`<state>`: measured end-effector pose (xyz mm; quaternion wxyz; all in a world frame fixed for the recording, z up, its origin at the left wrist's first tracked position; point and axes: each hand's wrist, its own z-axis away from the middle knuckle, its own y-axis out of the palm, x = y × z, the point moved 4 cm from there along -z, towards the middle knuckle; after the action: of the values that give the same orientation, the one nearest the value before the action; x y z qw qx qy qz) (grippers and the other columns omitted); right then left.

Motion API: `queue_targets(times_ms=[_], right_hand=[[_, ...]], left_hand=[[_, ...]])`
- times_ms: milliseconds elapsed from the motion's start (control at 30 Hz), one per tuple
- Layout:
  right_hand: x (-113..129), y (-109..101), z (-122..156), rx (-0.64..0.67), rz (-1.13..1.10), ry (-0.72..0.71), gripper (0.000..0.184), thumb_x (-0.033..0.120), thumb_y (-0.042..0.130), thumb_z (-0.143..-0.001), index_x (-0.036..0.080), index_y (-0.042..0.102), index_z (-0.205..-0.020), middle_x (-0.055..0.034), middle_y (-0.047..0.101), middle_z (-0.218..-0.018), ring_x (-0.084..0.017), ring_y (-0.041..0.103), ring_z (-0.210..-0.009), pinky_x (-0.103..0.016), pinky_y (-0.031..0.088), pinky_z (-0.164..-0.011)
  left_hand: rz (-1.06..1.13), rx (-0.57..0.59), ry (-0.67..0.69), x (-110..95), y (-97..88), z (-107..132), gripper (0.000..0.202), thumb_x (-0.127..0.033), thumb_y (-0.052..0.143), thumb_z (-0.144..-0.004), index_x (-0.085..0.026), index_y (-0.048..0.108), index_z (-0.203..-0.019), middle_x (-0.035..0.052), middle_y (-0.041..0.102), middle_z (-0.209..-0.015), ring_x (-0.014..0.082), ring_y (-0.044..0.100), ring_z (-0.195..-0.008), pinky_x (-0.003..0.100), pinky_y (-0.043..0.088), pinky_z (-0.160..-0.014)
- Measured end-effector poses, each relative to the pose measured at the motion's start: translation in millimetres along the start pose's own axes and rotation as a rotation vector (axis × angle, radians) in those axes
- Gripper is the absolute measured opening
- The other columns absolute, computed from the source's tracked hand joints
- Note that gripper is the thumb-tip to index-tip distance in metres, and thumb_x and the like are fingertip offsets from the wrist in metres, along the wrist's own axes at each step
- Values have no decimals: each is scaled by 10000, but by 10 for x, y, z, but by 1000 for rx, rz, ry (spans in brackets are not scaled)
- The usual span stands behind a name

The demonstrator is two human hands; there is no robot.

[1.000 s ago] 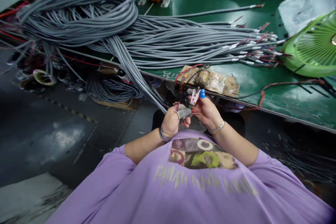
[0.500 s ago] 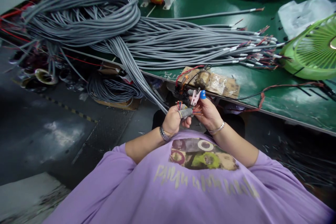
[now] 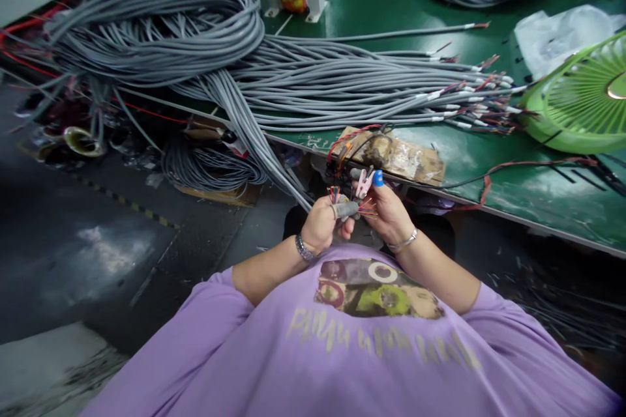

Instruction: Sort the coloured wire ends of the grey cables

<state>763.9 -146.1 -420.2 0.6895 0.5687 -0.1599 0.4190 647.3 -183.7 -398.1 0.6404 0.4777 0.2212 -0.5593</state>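
My left hand [image 3: 319, 225] is closed around the ends of several grey cables [image 3: 288, 186], which run down to it from the table. A grey cover wraps its thumb. Short coloured wire ends [image 3: 366, 207] fan out toward my right palm, and more coloured wire tips [image 3: 334, 194] stick up above the left fist. Beside it, my right hand [image 3: 388, 212] has a blue cover on its thumb tip. A small pale pink clip [image 3: 363, 184] sits between that thumb and a grey-covered finger. The right hand's other fingers are partly hidden.
A long bundle of grey cables [image 3: 313, 85] lies across the green table [image 3: 362, 13], under a large coil [image 3: 161, 32]. At right stands a green fan [image 3: 581, 98] near a plastic bag [image 3: 557, 39]. A wooden block [image 3: 411, 159] with wires sits at the table edge.
Both hands keep nearly the same hold and place, with only tiny shifts. The camera view has tilted slightly.
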Motion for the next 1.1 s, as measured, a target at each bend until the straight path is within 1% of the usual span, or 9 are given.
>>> queue_targets(times_ms=[133, 333, 533, 700, 800, 900, 967, 1000, 1100], right_hand=[[8, 5, 6, 8, 7, -15, 504, 701, 681, -739, 205, 673, -830, -10, 657, -679, -170, 616, -701, -293, 472, -612], [28, 32, 37, -25, -10, 4, 496, 690, 721, -704, 211, 670, -822, -10, 666, -698, -158, 586, -671, -287, 457, -594], [48, 31, 73, -24, 24, 31, 522, 745, 632, -744, 237, 639, -867, 7, 659, -720, -133, 548, -617, -271, 437, -571], [48, -7, 93, -7, -31, 74, 506, 735, 619, -763, 230, 592, -767, 20, 646, -718, -108, 508, -584, -245, 412, -549], [52, -29, 114, 27, -59, 78, 507, 727, 634, -757, 220, 603, -754, 20, 636, -720, -91, 495, -564, -228, 400, -526], [33, -34, 175, 123, 13, 128, 529, 734, 658, -722, 208, 636, -774, 6, 638, -727, -92, 517, -556, -238, 424, -529], [17, -33, 235, 183, 69, 178, 507, 685, 736, -672, 195, 646, -760, -8, 648, -719, -108, 542, -563, -251, 435, -527], [15, -32, 263, 194, 90, 193, 480, 635, 788, -641, 188, 645, -740, -11, 648, -700, -115, 547, -559, -252, 429, -515], [35, -33, 320, 152, 140, 187, 398, 449, 894, -567, 173, 630, -677, 12, 618, -603, -98, 507, -500, -230, 377, -474]], left_hand=[[-11, -2, 8, 11, -16, 25, 382, -455, 771, -636, -162, 528, -605, -16, 560, -421, 85, 456, -297, 189, 341, -323], [-3, -10, 20, 24, -21, 70, 391, -460, 779, -628, -166, 523, -609, -22, 571, -442, 81, 470, -319, 187, 357, -341], [-16, 10, 53, 49, -26, 81, 358, -445, 767, -661, -163, 550, -617, -19, 591, -461, 83, 493, -343, 188, 368, -358], [-90, 46, 77, 63, -33, 127, 392, -476, 760, -683, -157, 553, -588, 2, 611, -478, 80, 499, -354, 196, 369, -382], [-71, 28, 84, 62, -55, 152, 390, -489, 755, -680, -159, 562, -602, 0, 615, -483, 84, 497, -354, 202, 375, -384], [-35, 13, 88, 77, -77, 151, 378, -470, 759, -673, -162, 555, -597, -5, 610, -480, 90, 508, -357, 202, 367, -381], [-38, 7, 91, 99, -91, 141, 385, -471, 758, -676, -162, 546, -587, -3, 614, -488, 92, 519, -368, 204, 372, -393], [-51, 5, 93, 111, -97, 135, 390, -475, 758, -680, -162, 544, -584, -2, 616, -494, 92, 525, -377, 204, 380, -403], [-117, 16, 124, 126, -102, 130, 387, -471, 760, -702, -160, 557, -592, -3, 620, -511, 92, 548, -409, 204, 408, -438]])
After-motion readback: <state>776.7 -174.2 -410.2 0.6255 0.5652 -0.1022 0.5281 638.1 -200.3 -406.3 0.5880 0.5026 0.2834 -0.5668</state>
